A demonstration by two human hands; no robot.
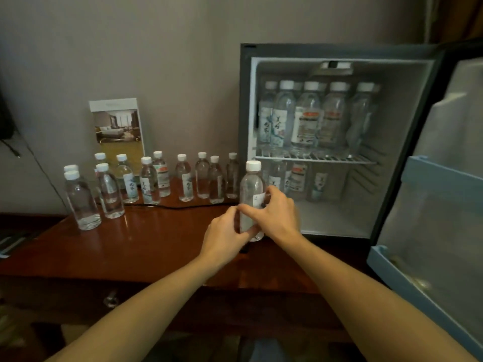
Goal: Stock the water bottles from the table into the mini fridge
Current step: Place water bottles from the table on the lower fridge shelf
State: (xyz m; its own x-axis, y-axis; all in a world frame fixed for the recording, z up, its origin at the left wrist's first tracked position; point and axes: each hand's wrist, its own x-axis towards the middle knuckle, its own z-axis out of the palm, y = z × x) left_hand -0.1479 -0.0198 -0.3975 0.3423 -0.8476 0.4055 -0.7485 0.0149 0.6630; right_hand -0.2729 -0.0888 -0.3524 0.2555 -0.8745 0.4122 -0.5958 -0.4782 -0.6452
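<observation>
Polished wooden surface [146, 244] fronts the open mini fridge [339, 226]; left hand [224, 233] and right hand [277, 215] both clasp one upright water bottle [252, 189], likely passing it fridgeward.

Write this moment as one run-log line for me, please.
held bottle: upright | left hand: grips it low | right hand: grips its middle | mini fridge: open, partly stocked | table: bottles waiting

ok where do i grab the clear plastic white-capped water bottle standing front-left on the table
Grip the clear plastic bottle round its mid-body, coming from the front: it stands upright, with other bottles close behind and to its right.
</observation>
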